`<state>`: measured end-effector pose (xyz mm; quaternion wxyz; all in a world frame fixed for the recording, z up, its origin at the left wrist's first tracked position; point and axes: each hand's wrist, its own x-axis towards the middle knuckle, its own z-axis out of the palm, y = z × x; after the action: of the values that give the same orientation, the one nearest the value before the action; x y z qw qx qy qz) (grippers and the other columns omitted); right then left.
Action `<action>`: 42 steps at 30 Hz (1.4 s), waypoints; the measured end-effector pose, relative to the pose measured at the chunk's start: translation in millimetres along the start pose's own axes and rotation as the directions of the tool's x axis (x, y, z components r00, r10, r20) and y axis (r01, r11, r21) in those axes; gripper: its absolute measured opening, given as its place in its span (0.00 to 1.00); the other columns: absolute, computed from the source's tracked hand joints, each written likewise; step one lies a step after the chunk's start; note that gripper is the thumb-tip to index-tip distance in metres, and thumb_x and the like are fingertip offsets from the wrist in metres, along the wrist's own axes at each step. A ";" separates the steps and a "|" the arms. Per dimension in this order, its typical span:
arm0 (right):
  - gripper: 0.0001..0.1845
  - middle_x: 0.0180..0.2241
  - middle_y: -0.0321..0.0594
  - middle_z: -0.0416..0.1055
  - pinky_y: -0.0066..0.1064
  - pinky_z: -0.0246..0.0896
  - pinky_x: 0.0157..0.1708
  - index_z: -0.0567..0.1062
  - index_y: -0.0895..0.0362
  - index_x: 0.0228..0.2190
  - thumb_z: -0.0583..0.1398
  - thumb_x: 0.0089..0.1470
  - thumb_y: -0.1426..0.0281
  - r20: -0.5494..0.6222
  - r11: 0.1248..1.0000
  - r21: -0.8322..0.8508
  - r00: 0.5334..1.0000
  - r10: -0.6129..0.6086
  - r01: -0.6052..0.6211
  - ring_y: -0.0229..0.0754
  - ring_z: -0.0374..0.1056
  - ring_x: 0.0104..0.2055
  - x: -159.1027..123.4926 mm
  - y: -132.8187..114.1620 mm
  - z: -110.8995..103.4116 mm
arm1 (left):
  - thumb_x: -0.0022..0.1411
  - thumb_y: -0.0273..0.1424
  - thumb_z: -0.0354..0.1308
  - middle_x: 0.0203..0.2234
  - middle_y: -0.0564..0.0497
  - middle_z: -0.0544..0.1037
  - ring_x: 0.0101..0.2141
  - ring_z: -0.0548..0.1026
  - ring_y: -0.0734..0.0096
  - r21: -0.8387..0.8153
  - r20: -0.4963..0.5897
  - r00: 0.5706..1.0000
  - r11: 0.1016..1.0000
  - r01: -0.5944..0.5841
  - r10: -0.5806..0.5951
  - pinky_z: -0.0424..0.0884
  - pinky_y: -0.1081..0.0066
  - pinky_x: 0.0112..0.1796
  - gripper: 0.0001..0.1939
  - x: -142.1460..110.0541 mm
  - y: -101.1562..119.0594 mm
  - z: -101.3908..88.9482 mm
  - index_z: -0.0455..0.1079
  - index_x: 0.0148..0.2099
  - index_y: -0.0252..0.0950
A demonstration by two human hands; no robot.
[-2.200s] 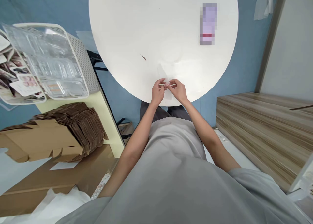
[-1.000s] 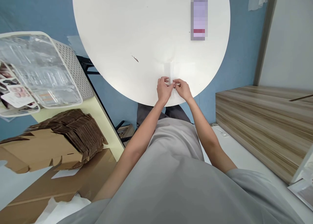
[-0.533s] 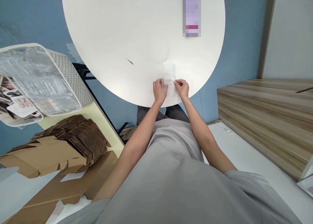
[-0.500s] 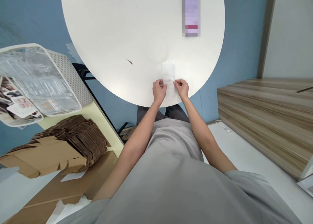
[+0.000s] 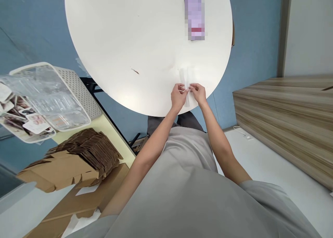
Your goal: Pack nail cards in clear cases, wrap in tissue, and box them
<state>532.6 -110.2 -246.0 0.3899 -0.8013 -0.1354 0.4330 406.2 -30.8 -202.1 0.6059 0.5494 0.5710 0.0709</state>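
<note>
Closer together than half a second ago, the left hand (image 5: 178,97) and right hand (image 5: 199,93) seem pinched on the thin, translucent, oblong plastic sleeve (image 5: 186,76) between them; it looks narrower now, probably turned or folded mid-handling; the round white table (image 5: 117,40) lies beneath the grip.

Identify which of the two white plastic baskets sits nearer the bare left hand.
The white perforated basket filled with clear plastic packs is nearer the bare left hand; the other white basket, farther left in view, holds printed cards.

Translucent sheet (image 5: 185,75) partly hidden; purple item (image 5: 195,16) pixelated.
</note>
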 end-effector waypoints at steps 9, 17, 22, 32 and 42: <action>0.13 0.51 0.50 0.85 0.48 0.75 0.59 0.83 0.55 0.47 0.65 0.68 0.60 -0.116 0.991 -0.131 0.993 -0.029 0.014 0.52 0.81 0.50 -23.5 -4.2 -31.7 | 0.69 0.28 0.70 0.56 0.40 0.77 0.50 0.80 0.58 0.066 0.053 0.998 0.997 -0.034 0.030 0.78 0.57 0.59 0.14 15.2 -12.2 38.3 0.75 0.55 0.39; 0.13 0.57 0.52 0.79 0.47 0.72 0.61 0.79 0.54 0.53 0.63 0.69 0.68 -0.152 0.947 -0.322 0.987 -0.049 -0.003 0.51 0.79 0.53 -25.8 -8.1 -10.5 | 0.70 0.27 0.65 0.57 0.39 0.81 0.53 0.83 0.57 0.063 -0.086 0.991 0.992 0.107 -0.101 0.76 0.54 0.62 0.15 23.6 -21.6 22.8 0.74 0.58 0.38; 0.14 0.55 0.50 0.81 0.45 0.75 0.59 0.78 0.53 0.53 0.63 0.67 0.66 -0.045 0.966 -0.258 0.998 -0.032 0.019 0.49 0.80 0.50 -26.4 -15.8 12.2 | 0.68 0.31 0.65 0.51 0.42 0.85 0.51 0.84 0.57 -0.081 -0.017 0.995 0.992 0.097 -0.099 0.79 0.58 0.57 0.12 28.1 -20.1 -3.5 0.76 0.52 0.38; 0.09 0.50 0.44 0.84 0.42 0.76 0.58 0.77 0.51 0.42 0.66 0.59 0.64 0.434 0.970 -0.127 0.891 -0.134 0.208 0.45 0.80 0.49 5.2 -94.3 150.4 | 0.66 0.30 0.61 0.44 0.47 0.84 0.46 0.83 0.60 -0.451 -0.250 0.918 0.877 0.169 -0.306 0.82 0.61 0.50 0.05 41.7 -36.1 -168.0 0.72 0.45 0.41; 0.08 0.47 0.45 0.83 0.45 0.75 0.55 0.79 0.52 0.44 0.63 0.63 0.69 0.469 0.846 -0.328 0.850 -0.240 0.420 0.49 0.79 0.47 51.5 -173.4 278.0 | 0.68 0.26 0.63 0.64 0.40 0.82 0.68 0.78 0.56 -0.472 -0.480 0.845 0.882 -0.021 -0.237 0.71 0.55 0.70 0.21 71.5 -49.6 -264.4 0.77 0.62 0.38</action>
<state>361.5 173.7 -236.8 0.2414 -0.7200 -0.4426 0.4769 200.0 155.7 -215.4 0.5423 0.3158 0.7117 0.3157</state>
